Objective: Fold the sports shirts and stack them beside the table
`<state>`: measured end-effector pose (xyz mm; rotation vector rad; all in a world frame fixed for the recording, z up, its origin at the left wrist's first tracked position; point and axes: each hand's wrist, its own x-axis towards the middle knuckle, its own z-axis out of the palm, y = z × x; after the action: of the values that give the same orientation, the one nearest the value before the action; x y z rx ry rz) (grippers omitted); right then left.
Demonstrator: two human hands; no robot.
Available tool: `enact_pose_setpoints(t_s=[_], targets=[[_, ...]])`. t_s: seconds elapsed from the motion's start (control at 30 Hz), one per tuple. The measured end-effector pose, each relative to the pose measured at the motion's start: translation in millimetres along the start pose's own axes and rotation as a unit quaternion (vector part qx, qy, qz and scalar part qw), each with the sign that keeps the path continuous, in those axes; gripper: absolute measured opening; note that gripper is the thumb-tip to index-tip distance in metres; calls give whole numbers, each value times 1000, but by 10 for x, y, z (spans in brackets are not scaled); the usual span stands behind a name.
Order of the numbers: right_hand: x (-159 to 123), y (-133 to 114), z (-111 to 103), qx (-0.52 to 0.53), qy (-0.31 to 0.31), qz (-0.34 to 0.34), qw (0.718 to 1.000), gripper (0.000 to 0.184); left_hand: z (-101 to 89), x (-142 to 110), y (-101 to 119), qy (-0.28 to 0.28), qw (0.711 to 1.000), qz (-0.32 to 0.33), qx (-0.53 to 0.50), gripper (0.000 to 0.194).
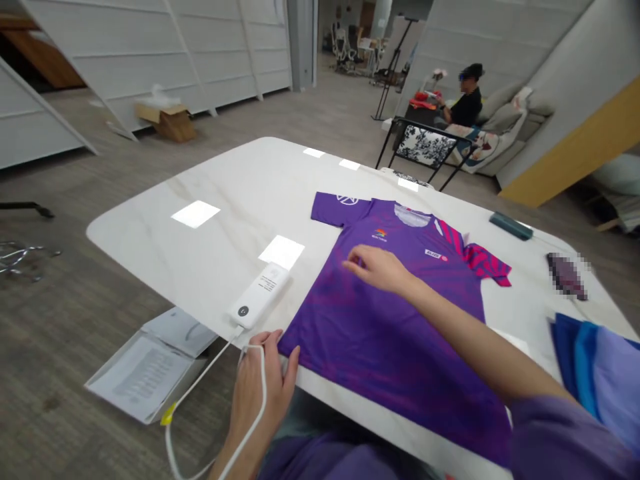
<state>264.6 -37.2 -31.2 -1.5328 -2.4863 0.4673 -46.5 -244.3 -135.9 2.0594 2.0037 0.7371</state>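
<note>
A purple T-shirt with pink patterned trim lies spread on the white table, its collar at the far side and its hem at the near edge. My left hand is at the near left hem corner, with cloth between thumb and fingers; a white cable passes over this hand. Above the left chest of the shirt is my right hand, loosely bent, a small gap between its fingers and nothing visible in them. Whether it touches the cloth, I cannot tell. Beside the shirt's left edge sits a white power-bank-like device.
Folded blue and lilac cloths lie on the marble-patterned table at the right. Farther back are a dark green case and a blurred dark item. An open white box is below the left edge. A person sits beyond.
</note>
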Motion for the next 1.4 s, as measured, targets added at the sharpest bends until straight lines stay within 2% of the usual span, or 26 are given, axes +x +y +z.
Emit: enact_pose_setpoints(t_s=[0.1,0.17,0.2,0.3,0.43,0.53,0.63,0.7,0.77,0.87,0.9,1.03,1.13,1.2,1.3,1.4], targets=[[1399,68,43,-2,16,118,993,61,-28,69,-8,-18,999,-38,-21,30],[2114,114,113,-6,23,191,981,77,-67,113,8,-28,998,-49,-38,22],[2381,138,155,-7,19,213,977,83,-85,131,15,-32,997,-53,-50,19],[2841,219,292,-5,-6,220,975,86,-105,166,14,-50,993,-58,-92,13],[2966,352,388,0,-2,196,981,61,-40,178,-9,-49,986,-37,-157,11],[2908,486,314,9,36,196,980,39,-3,159,-23,-23,975,0,-220,15],[2732,677,112,104,152,179,967,23,-35,121,8,-12,961,57,-272,15],[2520,846,-70,214,238,160,934,17,-83,93,88,-6,953,87,-291,16],[2209,1052,-254,318,300,155,886,14,-132,72,223,-1,945,113,-307,19],[1535,1425,-444,412,374,192,809,15,-166,62,477,-11,932,169,-319,24],[1263,1559,-466,410,386,223,796,15,-161,62,558,-24,929,195,-314,25],[177,2057,-371,297,348,374,806,23,-63,42,784,-130,911,303,-249,27],[-313,2305,-241,251,314,420,814,40,42,-8,837,-188,909,322,-186,27],[-398,2400,-189,195,268,444,832,60,93,-42,837,-198,913,317,-163,28],[-271,2463,-166,70,202,454,865,85,132,-72,825,-194,918,310,-152,27],[-53,2485,-159,-24,185,430,884,89,152,-77,823,-177,922,310,-152,24]])
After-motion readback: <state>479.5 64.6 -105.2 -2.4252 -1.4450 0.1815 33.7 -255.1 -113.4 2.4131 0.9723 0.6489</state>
